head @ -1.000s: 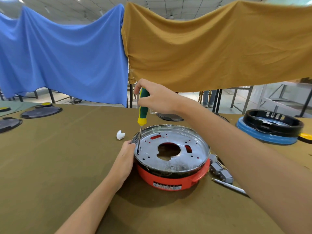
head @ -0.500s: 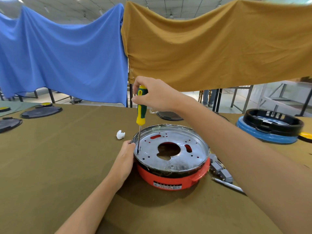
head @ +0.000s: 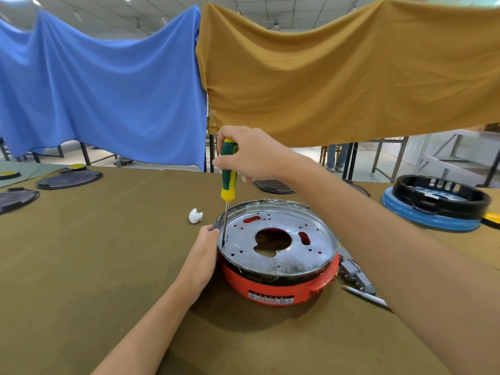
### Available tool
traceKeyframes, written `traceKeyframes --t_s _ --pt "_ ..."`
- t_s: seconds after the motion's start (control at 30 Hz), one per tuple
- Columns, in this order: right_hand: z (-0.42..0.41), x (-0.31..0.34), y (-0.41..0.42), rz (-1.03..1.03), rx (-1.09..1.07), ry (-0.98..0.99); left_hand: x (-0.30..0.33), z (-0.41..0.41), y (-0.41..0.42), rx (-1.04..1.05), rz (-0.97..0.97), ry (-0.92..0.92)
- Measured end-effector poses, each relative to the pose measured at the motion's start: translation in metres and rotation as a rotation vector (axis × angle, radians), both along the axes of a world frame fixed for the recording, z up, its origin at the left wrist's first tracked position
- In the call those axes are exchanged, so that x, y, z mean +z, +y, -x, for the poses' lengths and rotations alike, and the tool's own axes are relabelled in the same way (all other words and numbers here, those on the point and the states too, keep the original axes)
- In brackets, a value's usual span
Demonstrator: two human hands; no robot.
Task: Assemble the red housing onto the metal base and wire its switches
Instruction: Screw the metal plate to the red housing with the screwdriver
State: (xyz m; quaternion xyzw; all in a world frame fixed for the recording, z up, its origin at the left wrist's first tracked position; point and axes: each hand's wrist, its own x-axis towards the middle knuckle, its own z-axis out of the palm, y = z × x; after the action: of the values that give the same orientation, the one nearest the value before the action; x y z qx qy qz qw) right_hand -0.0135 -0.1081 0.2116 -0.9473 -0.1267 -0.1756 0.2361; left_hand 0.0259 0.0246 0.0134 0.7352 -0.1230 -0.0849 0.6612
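**Inspector:** Progress first, head view, the only one supplied. Base (head: pixel 276 239) sits seated in the housing (head: pixel 273 288), both inverted on the table (head: pixel 108 266), near its middle, just in front of the person. Mating looks done; fastening is in hand.

**Clerk:** Which fastener?

**Inspector:** One at the left edge of the base. Screwdriver (head: pixel 228 180) stands nearly upright, tip down on the plate beside the rim. Whether a screw sits under the tip is too small to tell. Other holes around the plate show open, so I judge most screws are left.

**Clerk:** Hands?

**Inspector:** Right hand (head: pixel 251 155) is wrapped around the top of the green-and-yellow handle. Left hand (head: pixel 201 255) rests against the left wall of the assembly, fingertips curled at the rim, steadying it.

**Clerk:** Wiring?

**Inspector:** Not begun, by my reading. Grey switches (head: pixel 354 274) lie loose on the table just right of the housing, touching nothing but the cloth, with a slim metal tool (head: pixel 365 295) beside them. No leads visible.

**Clerk:** Condition of the piece?

**Inspector:** Base is bright metal, round, with a large central cut-out, two slots showing red beneath, and many small holes. A dark band runs between plate and housing. Housing is glossy red with a label facing the person and a lug at the right.
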Motion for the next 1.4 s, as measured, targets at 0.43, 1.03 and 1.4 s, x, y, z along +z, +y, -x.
traceKeyframes --t_s 0.43,1.03,1.4 --pt "-0.004 -0.003 -0.001 0.015 -0.033 0.072 -0.002 -0.003 -0.001 0.012 -0.009 -0.001" --pt "-0.004 0.001 0.003 0.269 -0.170 -0.129 -0.004 -0.004 0.000 -0.002 0.008 0.015" --pt "0.002 0.007 0.001 0.102 0.003 0.068 -0.003 -0.002 -0.001 0.000 0.025 0.004"
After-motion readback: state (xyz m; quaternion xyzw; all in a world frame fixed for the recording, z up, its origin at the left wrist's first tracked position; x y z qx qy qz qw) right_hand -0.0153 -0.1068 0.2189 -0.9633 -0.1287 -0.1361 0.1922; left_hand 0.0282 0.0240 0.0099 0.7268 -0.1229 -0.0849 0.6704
